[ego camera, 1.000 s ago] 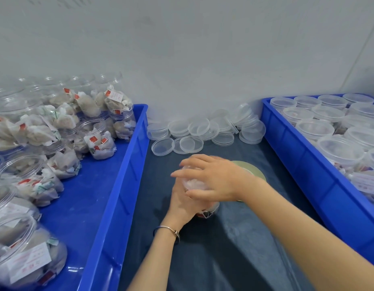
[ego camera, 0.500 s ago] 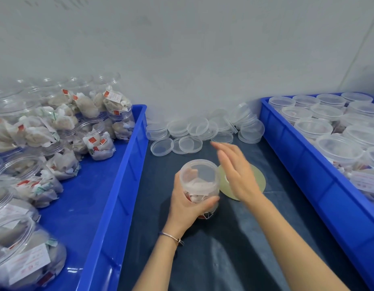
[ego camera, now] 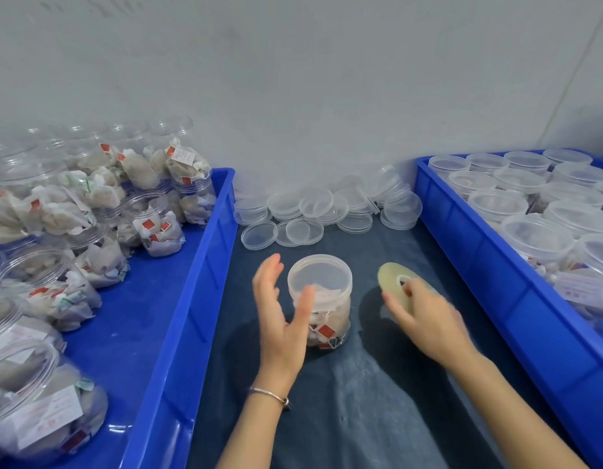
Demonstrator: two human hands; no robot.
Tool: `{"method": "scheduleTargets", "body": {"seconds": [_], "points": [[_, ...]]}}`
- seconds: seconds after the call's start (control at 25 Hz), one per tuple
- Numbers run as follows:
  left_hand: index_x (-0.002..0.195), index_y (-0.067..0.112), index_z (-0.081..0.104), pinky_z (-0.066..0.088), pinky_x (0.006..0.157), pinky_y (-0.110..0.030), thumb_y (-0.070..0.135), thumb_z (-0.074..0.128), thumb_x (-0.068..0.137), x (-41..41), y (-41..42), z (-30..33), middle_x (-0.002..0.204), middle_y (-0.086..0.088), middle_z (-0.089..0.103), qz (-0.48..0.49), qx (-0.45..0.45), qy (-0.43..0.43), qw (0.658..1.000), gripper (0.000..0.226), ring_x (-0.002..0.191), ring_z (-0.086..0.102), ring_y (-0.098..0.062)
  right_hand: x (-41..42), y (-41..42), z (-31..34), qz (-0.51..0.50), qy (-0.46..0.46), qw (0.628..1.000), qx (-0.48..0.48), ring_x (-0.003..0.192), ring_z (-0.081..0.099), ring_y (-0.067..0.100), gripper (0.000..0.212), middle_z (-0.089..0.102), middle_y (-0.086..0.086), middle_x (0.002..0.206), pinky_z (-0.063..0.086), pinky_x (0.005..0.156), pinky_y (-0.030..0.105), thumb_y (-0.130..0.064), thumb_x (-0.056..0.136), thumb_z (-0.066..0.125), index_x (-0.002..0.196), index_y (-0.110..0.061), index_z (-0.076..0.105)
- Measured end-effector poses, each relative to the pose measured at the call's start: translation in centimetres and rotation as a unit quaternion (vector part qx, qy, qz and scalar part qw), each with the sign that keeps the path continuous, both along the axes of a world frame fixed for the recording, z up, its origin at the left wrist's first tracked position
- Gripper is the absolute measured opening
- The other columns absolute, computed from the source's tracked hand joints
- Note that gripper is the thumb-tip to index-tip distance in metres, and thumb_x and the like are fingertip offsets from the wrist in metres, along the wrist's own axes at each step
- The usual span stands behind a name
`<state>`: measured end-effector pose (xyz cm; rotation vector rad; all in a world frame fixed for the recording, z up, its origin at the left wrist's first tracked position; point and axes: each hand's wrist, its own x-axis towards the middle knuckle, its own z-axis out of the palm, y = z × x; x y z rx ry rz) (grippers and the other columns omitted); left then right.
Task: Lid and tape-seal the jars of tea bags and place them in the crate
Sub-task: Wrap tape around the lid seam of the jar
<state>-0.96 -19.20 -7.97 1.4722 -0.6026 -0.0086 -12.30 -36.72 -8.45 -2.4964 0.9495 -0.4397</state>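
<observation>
Clear plastic, the jar [ego camera: 322, 301] is standing upright at the middle of the frame on the dark worktop [ego camera: 378, 411], its lid [ego camera: 319, 276] sitting on top and tea bags showing through the wall. Just left of it the left hand [ego camera: 281, 311] is hovering with fingers straight and spread, palm facing the jar, holding nothing; whether the thumb is brushing the jar cannot be told. To the right of the jar, a little apart from it, the right hand [ego camera: 423, 319] is curling its fingers round the yellowish tape roll [ego camera: 396, 286], tilting it up off the worktop. Loose lids [ego camera: 313, 214] are lying heaped at the upper middle against the wall. Blue crates are flanking the worktop: the left crate [ego camera: 178, 319] is holding open jars of tea bags, the right crate [ego camera: 489, 265] lidded jars.
</observation>
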Motion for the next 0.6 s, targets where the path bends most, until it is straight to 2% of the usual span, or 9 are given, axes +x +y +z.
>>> {"method": "scheduleTargets", "body": {"seconds": [0.08,0.16,0.2,0.32,0.4,0.48,0.6], "points": [[0.117,0.028,0.050,0.046,0.096,-0.032,0.029,0.056,0.089,-0.6,0.1,1.9,0.119,0.007,0.054,0.087,-0.055,-0.091,0.991,0.028,0.114,0.054,-0.013,-0.3,0.5,1.9,-0.049,-0.138,0.983,0.112,0.059,0.050,0.013,0.054,0.053,-0.006,0.064,0.041,0.056,0.030,-0.064,0.082,0.043,0.077,-0.011,0.047],[0.113,0.022,0.057,0.049,0.090,-0.031,0.014,0.054,0.092,-1.2,-0.3,3.9,0.109,0.005,0.058,0.059,-0.038,-0.163,0.984,0.022,0.104,0.057,-0.013,-0.5,1.4,3.6,-0.044,-0.233,0.963,0.131,0.049,0.039,0.004,0.060,0.043,-0.008,0.054,0.035,0.047,0.017,-0.067,0.076,0.039,0.071,-0.008,0.046],[0.119,0.021,0.057,0.048,0.091,-0.027,0.014,0.053,0.093,-1.6,-0.6,4.9,0.110,0.008,0.057,0.012,-0.001,-0.175,0.985,0.026,0.105,0.057,-0.009,-0.6,2.1,4.4,-0.027,-0.254,0.959,0.121,0.048,0.036,0.005,0.055,0.040,-0.007,0.053,0.034,0.047,0.019,-0.064,0.077,0.037,0.069,-0.010,0.044],[0.143,0.020,0.038,0.034,0.102,-0.013,0.029,0.048,0.098,-2.6,-1.6,6.5,0.132,0.014,0.048,-0.130,0.117,-0.164,0.971,0.047,0.122,0.044,0.004,-0.6,4.3,5.6,0.033,-0.286,0.953,0.100,0.051,0.037,0.017,0.037,0.041,0.009,0.054,0.036,0.052,0.042,-0.048,0.080,0.029,0.069,-0.015,0.042],[0.146,0.017,0.034,0.026,0.106,-0.008,0.034,0.045,0.098,-2.9,-2.1,6.4,0.142,0.011,0.041,-0.172,0.163,-0.179,0.955,0.052,0.131,0.034,0.005,-0.6,5.2,5.6,0.053,-0.284,0.954,0.081,0.053,0.044,0.027,0.038,0.047,0.015,0.055,0.039,0.054,0.047,-0.045,0.079,0.024,0.076,-0.013,0.046],[0.142,0.013,0.041,0.025,0.106,-0.007,0.031,0.049,0.097,-3.0,-2.2,6.2,0.143,0.009,0.042,-0.160,0.166,-0.206,0.951,0.050,0.132,0.034,0.003,-0.5,5.7,5.3,0.059,-0.275,0.957,0.063,0.052,0.045,0.029,0.041,0.048,0.015,0.054,0.040,0.054,0.046,-0.045,0.078,0.021,0.081,-0.013,0.047],[0.130,0.007,0.056,0.033,0.103,-0.010,0.022,0.059,0.092,-3.4,-2.0,5.5,0.132,0.004,0.054,-0.080,0.124,-0.243,0.959,0.041,0.123,0.046,-0.001,-0.4,6.1,4.9,0.046,-0.279,0.958,0.043,0.049,0.042,0.025,0.038,0.044,0.007,0.049,0.039,0.053,0.044,-0.044,0.077,0.019,0.080,-0.016,0.046]]}}
